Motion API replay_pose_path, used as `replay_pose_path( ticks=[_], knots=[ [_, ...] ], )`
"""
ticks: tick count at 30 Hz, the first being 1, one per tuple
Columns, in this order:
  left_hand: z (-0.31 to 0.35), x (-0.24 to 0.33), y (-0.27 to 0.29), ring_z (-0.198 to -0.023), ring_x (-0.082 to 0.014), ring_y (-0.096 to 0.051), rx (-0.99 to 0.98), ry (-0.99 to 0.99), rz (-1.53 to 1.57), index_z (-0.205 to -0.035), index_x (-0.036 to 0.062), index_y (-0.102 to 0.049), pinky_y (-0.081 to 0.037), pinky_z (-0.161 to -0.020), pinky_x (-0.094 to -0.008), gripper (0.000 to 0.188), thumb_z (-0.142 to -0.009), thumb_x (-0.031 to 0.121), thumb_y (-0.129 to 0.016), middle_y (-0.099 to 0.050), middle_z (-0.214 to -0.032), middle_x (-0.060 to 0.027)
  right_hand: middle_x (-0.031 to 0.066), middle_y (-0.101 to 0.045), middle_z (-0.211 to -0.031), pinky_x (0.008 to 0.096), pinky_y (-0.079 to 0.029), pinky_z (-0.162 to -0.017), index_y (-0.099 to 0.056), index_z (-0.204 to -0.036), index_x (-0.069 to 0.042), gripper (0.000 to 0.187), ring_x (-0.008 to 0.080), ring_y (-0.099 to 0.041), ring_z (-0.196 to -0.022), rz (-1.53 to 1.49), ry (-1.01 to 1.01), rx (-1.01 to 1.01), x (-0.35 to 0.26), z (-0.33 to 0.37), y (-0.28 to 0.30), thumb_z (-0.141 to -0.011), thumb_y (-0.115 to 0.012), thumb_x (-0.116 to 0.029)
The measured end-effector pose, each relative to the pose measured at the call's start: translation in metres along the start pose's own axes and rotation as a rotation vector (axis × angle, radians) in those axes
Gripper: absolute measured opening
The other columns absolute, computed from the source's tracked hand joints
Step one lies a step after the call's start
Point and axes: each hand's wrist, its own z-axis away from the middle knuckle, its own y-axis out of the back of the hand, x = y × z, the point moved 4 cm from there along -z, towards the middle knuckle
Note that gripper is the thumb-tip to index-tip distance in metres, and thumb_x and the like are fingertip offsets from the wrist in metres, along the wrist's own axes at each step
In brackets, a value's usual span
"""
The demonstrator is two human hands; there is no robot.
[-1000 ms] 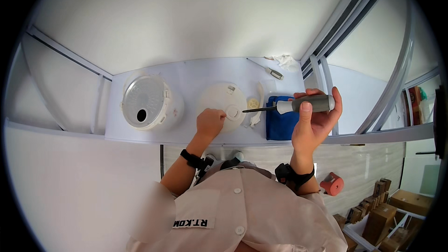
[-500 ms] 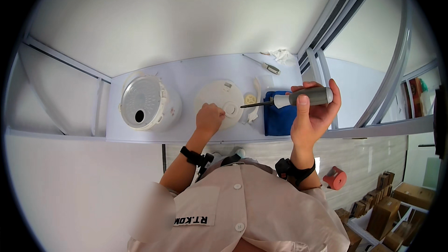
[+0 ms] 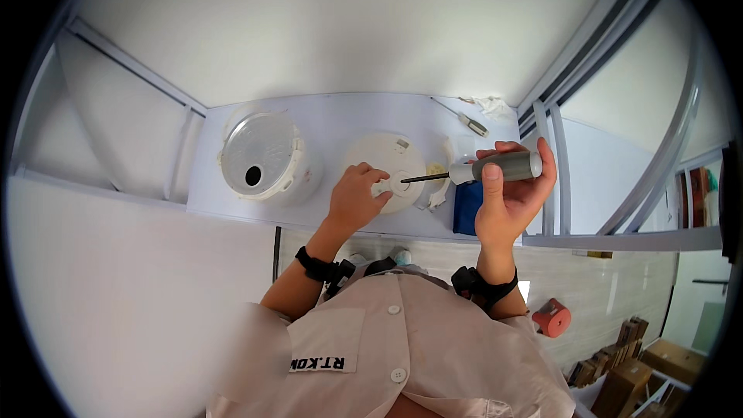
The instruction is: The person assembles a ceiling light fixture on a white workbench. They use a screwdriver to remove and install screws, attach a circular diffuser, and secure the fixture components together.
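My right hand (image 3: 507,205) is wrapped round the grey handle of a screwdriver (image 3: 503,167). Its dark shaft points left, and the tip appears over a small ring-shaped part of a round white disc (image 3: 375,149). Beside that ring, my left hand (image 3: 357,200) has thumb and forefinger curled about a small white piece (image 3: 382,186). Whether this piece is loose or belongs to the disc, I cannot tell. To the right of the disc are a yellowish round part (image 3: 435,171) and a white curved strip (image 3: 448,147).
At the table's left stands a white round container (image 3: 292,178) with a dark hole in its top. A blue cloth (image 3: 465,215) lies under the right hand. Farther back are a second screwdriver (image 3: 474,125) and crumpled tissue (image 3: 494,107). Metal framing (image 3: 559,178) borders the right side.
The screwdriver's tip has come to the disc's ring. My left hand has shifted towards the ring, and its thumb and forefinger now show around the white piece. The whole view has shifted slightly.
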Motion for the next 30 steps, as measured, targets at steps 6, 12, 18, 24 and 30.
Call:
replay_pose_path(
  ticks=[6,12,18,24,30],
  knots=[
    [0.021,-0.015,0.041,-0.092,-0.0270,-0.065,0.179,-0.101,0.057,-0.103,0.0108,-0.078,-0.054,-0.075,-0.0396,0.017,-0.086,0.013,-0.080,-0.068,-0.096,-0.0048,0.0183,-0.063,-0.125,0.0409,-0.059,-0.094,-0.032,-0.159,-0.008,0.082,0.0268,-0.071,-0.106,-0.060,-0.048,-0.055,0.015,0.007,-0.030,-0.094,-0.081,-0.007],
    [0.046,-0.042,0.097,-0.082,-0.0282,-0.065,0.354,-0.203,0.054,-0.095,0.0063,-0.078,-0.053,-0.072,-0.0389,0.014,-0.083,0.004,-0.081,-0.069,-0.086,-0.0091,0.0185,-0.065,-0.126,0.0403,-0.059,-0.097,-0.042,-0.155,-0.004,0.072,0.0261,-0.070,-0.109,-0.123,-0.138,-0.183,0.032,0.027,-0.079,-0.094,-0.081,-0.005],
    [0.066,-0.093,0.156,-0.081,-0.0278,-0.065,0.470,-0.302,0.042,-0.093,0.0083,-0.078,-0.053,-0.067,-0.0366,0.018,-0.077,0.001,-0.080,-0.069,-0.086,-0.0066,0.0181,-0.063,-0.126,0.0412,-0.060,-0.097,-0.042,-0.155,-0.004,0.072,0.0259,-0.070,-0.110,-0.168,-0.152,-0.263,0.029,0.054,-0.150,-0.094,-0.081,-0.006],
    [0.074,-0.179,0.209,-0.102,-0.0335,-0.065,0.420,-0.387,0.060,-0.105,0.0099,-0.078,-0.052,-0.089,-0.0470,0.031,-0.075,0.013,-0.083,-0.071,-0.106,-0.0093,0.0178,-0.063,-0.126,0.0415,-0.060,-0.096,-0.042,-0.155,-0.005,0.073,0.0268,-0.070,-0.110,-0.132,-0.077,-0.236,0.041,0.090,-0.236,-0.094,-0.081,-0.007],
    [0.051,-0.251,0.242,-0.146,-0.0413,-0.047,0.213,-0.411,0.043,-0.123,0.0111,-0.072,-0.036,-0.120,-0.0563,0.052,-0.077,0.031,-0.088,-0.061,-0.146,-0.0119,0.0174,-0.063,-0.124,0.0432,-0.060,-0.097,-0.042,-0.154,-0.004,0.073,0.0275,-0.070,-0.110,-0.020,-0.071,-0.199,0.050,0.130,-0.307,-0.094,-0.082,-0.009]
  ],
)
